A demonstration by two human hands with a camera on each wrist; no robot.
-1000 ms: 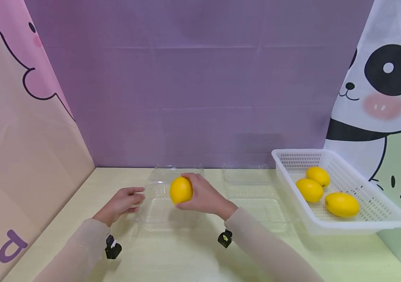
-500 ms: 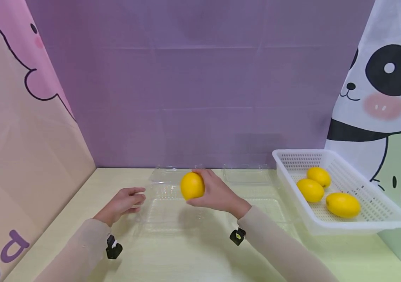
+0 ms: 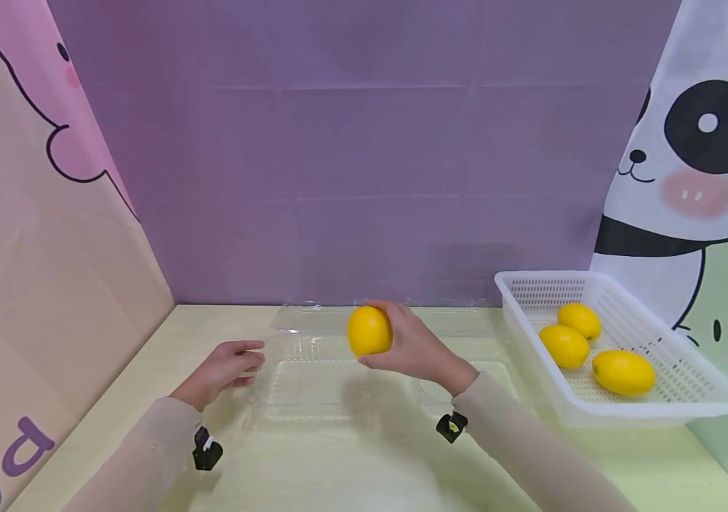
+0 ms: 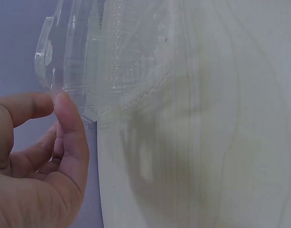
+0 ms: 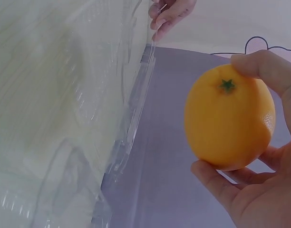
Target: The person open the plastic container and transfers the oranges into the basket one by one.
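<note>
In the head view my right hand (image 3: 411,341) grips a yellow lemon (image 3: 370,331) above the table, between two clear plastic clamshell boxes. The right wrist view shows the lemon (image 5: 229,118) held between thumb and fingers, its green star-shaped stem end showing. Loosely bent, the fingers of my left hand (image 3: 226,366) lie beside the left edge of the left clear box (image 3: 309,387). In the left wrist view the fingertips come close to the rim of the box (image 4: 45,52); whether they touch it I cannot tell. The right clear box (image 3: 482,370) is partly behind my right arm.
A white perforated basket (image 3: 665,409) stands on the right of the table, with lemons (image 3: 623,372) inside. Both boxes have raised lids at the back, near the purple backdrop (image 3: 364,178). A patterned cloth rises along each side of the table.
My right hand has moved rightward and slightly up with the lemon, away from over the left box. My left hand has stayed in place.
</note>
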